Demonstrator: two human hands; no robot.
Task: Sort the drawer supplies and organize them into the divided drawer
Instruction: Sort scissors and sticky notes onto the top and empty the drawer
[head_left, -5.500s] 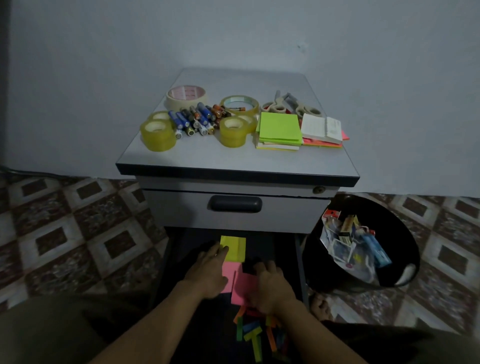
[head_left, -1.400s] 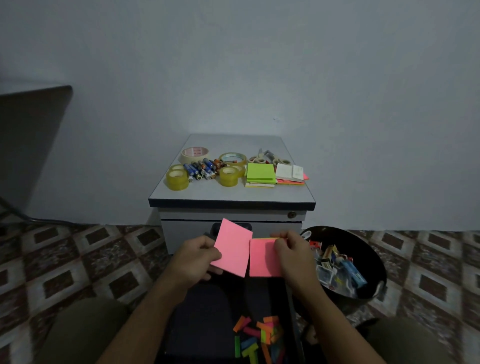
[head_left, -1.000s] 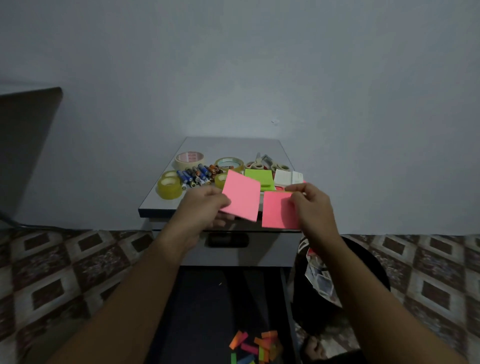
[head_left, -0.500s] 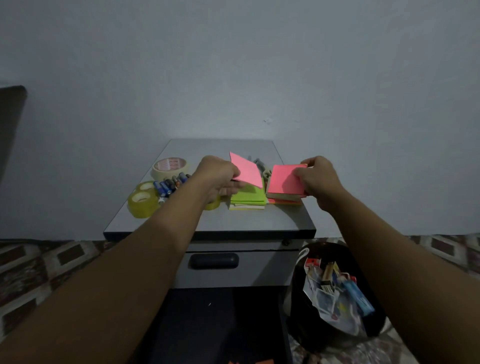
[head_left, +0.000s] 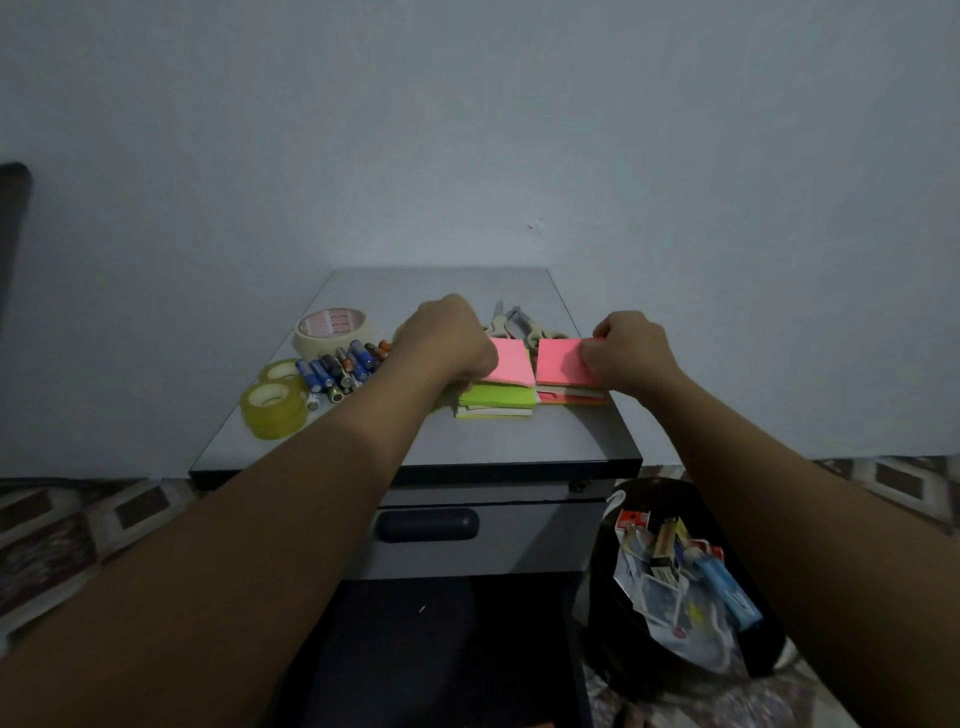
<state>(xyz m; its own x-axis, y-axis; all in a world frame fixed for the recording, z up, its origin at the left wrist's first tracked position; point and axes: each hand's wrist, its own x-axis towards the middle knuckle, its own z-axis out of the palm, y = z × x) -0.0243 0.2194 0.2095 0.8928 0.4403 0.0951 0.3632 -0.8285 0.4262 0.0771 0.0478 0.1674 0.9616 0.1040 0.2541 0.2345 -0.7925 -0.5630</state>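
Two pink sticky-note pads lie on stacks on top of the grey drawer cabinet (head_left: 498, 441). My left hand (head_left: 449, 340) holds the left pink pad (head_left: 511, 361) by its left edge, on the green pad stack (head_left: 496, 399). My right hand (head_left: 631, 356) grips the right pink pad (head_left: 561, 361) at its right edge, on the white and orange stack (head_left: 569, 395). Left of the pads lie several batteries (head_left: 337, 369), yellow tape rolls (head_left: 272, 408) and a cream masking tape roll (head_left: 332, 330). Scissors (head_left: 511, 325) lie behind the pads.
The cabinet's upper drawer with its dark handle (head_left: 426, 525) is closed. Below it is a dark open drawer space (head_left: 431, 649). A black bin (head_left: 680, 582) full of packaging stands on the floor at the right. A patterned tile floor (head_left: 62, 530) surrounds the cabinet.
Both hands rose from the low drawer with a pink pad each and brought them onto the stacks on the cabinet top. The left pad went from tilted in the air to flat.
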